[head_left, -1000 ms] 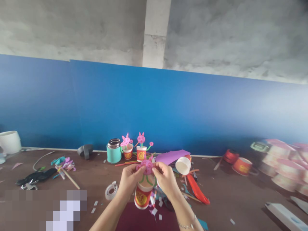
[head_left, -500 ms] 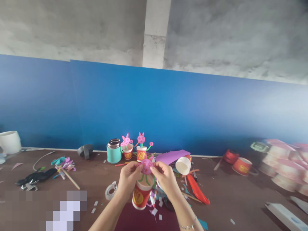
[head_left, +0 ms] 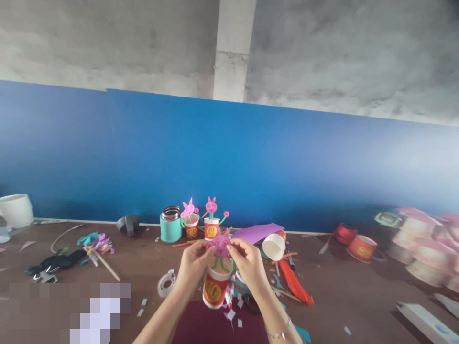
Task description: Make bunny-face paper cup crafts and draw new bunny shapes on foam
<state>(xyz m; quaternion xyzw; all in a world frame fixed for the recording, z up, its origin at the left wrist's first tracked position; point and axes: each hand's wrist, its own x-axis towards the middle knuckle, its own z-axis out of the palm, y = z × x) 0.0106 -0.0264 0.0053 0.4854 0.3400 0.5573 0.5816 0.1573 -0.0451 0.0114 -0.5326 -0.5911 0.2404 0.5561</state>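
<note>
Between both hands is a pink paper animal face (head_left: 221, 244) with pointed ears, fixed on green stems that come out of a red paper cup (head_left: 214, 290) with a gold emblem. My left hand (head_left: 197, 260) pinches the face's left edge between thumb and fingers. On the opposite edge, my right hand (head_left: 247, 260) pinches it the same way. The cup hangs below the face, nearly upright, over a maroon sheet (head_left: 215, 325). Behind stand two similar finished-looking cups, one a red cup with a pink face (head_left: 211, 205), the other a cup with a tilted pink face (head_left: 189, 210).
A teal thermos (head_left: 170, 228) stands at the back. Right of my hands lie purple paper (head_left: 258, 233), a tipped paper cup (head_left: 274, 246) and a red packet (head_left: 296, 284). A tape roll (head_left: 167, 284) and paper scraps lie near my left wrist. Stacked cups (head_left: 423, 243) stand far right.
The cup with the pink face has shifted slightly right and swung more upright. Both hands keep their pinch on the face's edges.
</note>
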